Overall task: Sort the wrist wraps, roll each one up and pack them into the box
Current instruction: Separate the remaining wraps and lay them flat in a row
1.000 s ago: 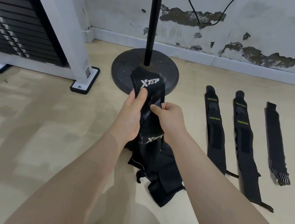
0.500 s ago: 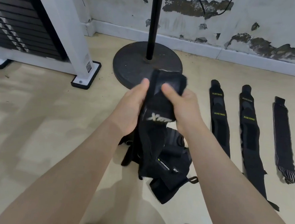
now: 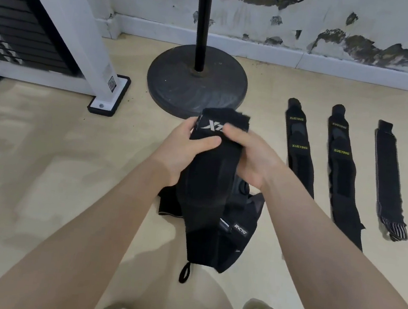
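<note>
Soft, even indoor light; faint shadows fall on the floor point(image 3: 44, 161) beneath the arms. Wide-angle bending shows at the edges, with slight motion blur on the held wrap point(image 3: 211, 168).

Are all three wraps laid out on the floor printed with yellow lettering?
No: two laid-out wraps carry yellow lettering, but the rightmost wrap shows none.

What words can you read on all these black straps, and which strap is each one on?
"XUEYING", twice in yellow-green: left flat wrap.
"XUEYING", lower print clear, upper one blurred: middle flat wrap.
"X" and part of a second letter, the rest covered by the right hand: held wrap.
"CYO": tag on the pile.
Small tag beside it and the QR sticker: unreadable.
</note>
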`<state>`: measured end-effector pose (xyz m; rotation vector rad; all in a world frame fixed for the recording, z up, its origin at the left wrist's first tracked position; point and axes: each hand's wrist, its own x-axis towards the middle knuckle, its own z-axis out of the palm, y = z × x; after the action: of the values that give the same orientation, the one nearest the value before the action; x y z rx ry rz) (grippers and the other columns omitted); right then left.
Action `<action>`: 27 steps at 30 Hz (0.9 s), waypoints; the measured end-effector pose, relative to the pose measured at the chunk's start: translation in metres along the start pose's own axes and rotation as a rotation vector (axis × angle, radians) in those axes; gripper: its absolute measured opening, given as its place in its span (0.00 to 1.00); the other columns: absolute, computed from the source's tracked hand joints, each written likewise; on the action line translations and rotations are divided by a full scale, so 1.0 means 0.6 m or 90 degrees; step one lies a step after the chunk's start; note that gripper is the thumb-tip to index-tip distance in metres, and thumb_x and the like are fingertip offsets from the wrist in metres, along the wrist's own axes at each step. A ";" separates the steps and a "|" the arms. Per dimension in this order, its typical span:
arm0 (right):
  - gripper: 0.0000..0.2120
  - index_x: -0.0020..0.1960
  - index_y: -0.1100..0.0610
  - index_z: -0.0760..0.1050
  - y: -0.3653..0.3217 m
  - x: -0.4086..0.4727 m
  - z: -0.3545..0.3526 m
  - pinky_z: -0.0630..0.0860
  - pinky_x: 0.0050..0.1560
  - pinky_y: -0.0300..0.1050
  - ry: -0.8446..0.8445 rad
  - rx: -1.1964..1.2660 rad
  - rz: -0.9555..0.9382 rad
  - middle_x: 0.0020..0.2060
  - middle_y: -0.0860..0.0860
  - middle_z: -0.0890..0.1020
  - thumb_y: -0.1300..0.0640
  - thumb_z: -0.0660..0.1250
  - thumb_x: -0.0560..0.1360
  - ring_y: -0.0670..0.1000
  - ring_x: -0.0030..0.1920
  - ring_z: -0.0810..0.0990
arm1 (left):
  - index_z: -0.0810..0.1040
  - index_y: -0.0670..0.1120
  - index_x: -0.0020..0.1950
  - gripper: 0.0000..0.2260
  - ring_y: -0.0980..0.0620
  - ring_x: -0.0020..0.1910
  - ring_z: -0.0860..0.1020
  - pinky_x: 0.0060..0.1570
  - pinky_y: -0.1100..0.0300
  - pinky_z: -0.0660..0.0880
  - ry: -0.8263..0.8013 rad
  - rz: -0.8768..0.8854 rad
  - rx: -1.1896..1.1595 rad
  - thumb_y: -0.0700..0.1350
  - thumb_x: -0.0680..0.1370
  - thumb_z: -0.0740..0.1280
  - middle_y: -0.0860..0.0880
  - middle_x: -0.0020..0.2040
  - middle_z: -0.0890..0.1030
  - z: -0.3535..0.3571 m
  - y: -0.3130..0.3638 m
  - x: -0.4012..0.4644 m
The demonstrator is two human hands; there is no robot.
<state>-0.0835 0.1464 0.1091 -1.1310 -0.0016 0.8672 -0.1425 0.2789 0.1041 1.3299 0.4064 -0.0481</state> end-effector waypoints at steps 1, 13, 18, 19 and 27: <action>0.18 0.63 0.61 0.74 0.007 -0.001 -0.001 0.80 0.52 0.48 -0.013 -0.013 0.036 0.52 0.57 0.82 0.59 0.64 0.74 0.54 0.50 0.82 | 0.77 0.48 0.59 0.13 0.53 0.46 0.83 0.40 0.61 0.80 0.025 -0.018 -0.022 0.40 0.75 0.70 0.49 0.50 0.84 0.008 -0.004 0.001; 0.20 0.69 0.63 0.69 0.022 0.014 -0.127 0.73 0.61 0.60 0.137 0.212 0.092 0.62 0.63 0.77 0.53 0.57 0.81 0.63 0.62 0.76 | 0.75 0.53 0.64 0.17 0.54 0.58 0.78 0.62 0.56 0.73 -0.251 -0.291 0.282 0.54 0.77 0.67 0.55 0.58 0.80 0.031 -0.116 0.011; 0.22 0.68 0.62 0.71 0.004 0.025 -0.201 0.73 0.63 0.56 0.185 0.214 0.033 0.61 0.61 0.79 0.48 0.57 0.81 0.60 0.61 0.78 | 0.78 0.58 0.54 0.06 0.58 0.50 0.81 0.50 0.62 0.76 -0.203 -0.243 0.272 0.54 0.79 0.63 0.59 0.49 0.83 0.090 -0.150 0.035; 0.22 0.66 0.61 0.73 0.005 0.025 -0.213 0.75 0.61 0.55 0.188 0.210 0.019 0.60 0.60 0.80 0.47 0.58 0.80 0.58 0.59 0.79 | 0.78 0.58 0.52 0.05 0.58 0.49 0.80 0.47 0.63 0.75 -0.170 -0.220 0.272 0.53 0.79 0.63 0.59 0.48 0.82 0.100 -0.153 0.044; 0.20 0.68 0.55 0.70 0.066 0.026 -0.306 0.81 0.47 0.50 0.221 0.045 0.018 0.58 0.56 0.81 0.65 0.64 0.77 0.56 0.55 0.81 | 0.77 0.54 0.58 0.16 0.54 0.54 0.80 0.54 0.59 0.75 -0.196 -0.352 0.143 0.60 0.80 0.56 0.52 0.55 0.82 0.152 -0.199 0.073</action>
<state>-0.0209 0.0174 -0.0132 -1.2052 0.3294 0.6814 -0.1099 0.1714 -0.0048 1.3670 0.5043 -0.7689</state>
